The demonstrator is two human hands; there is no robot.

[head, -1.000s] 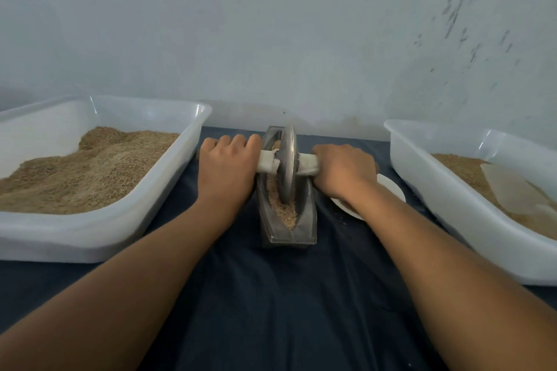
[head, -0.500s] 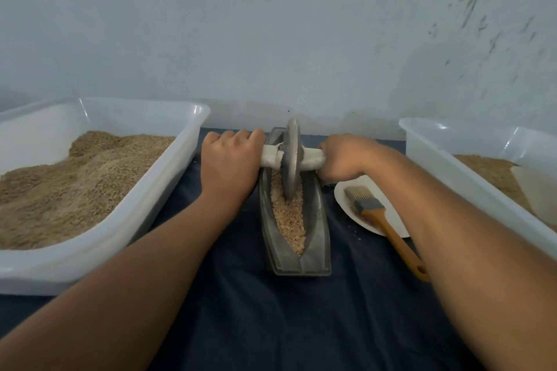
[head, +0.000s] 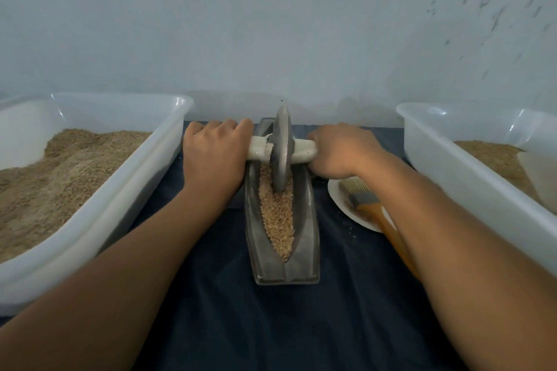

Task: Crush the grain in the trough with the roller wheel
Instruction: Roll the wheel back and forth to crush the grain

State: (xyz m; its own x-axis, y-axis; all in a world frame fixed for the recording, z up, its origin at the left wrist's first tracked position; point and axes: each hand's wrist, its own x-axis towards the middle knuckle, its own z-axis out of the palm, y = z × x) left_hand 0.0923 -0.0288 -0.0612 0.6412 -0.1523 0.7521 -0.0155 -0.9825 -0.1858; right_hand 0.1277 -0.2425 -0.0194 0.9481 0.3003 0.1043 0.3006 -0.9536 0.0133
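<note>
A grey metal boat-shaped trough (head: 307,232) lies lengthwise on the dark cloth, filled with tan grain (head: 278,220). A grey metal roller wheel (head: 281,149) stands upright in the trough's far end, its rim down in the grain. A white axle handle (head: 303,150) runs through the wheel. My left hand (head: 215,156) grips the handle's left end, and my right hand (head: 339,152) grips its right end. The handle's ends are hidden inside my fists.
A large white tub (head: 126,196) of grain stands at the left. Another white tub (head: 470,178) with grain and a pale scoop (head: 539,175) stands at the right. A white plate (head: 340,199) with a wooden-handled brush (head: 366,200) lies under my right forearm. A grey wall rises close behind.
The wheel has rolled away from me to the trough's far end, uncovering more grain in the near part. The view has tilted, showing the whole trough, plate and brush.
</note>
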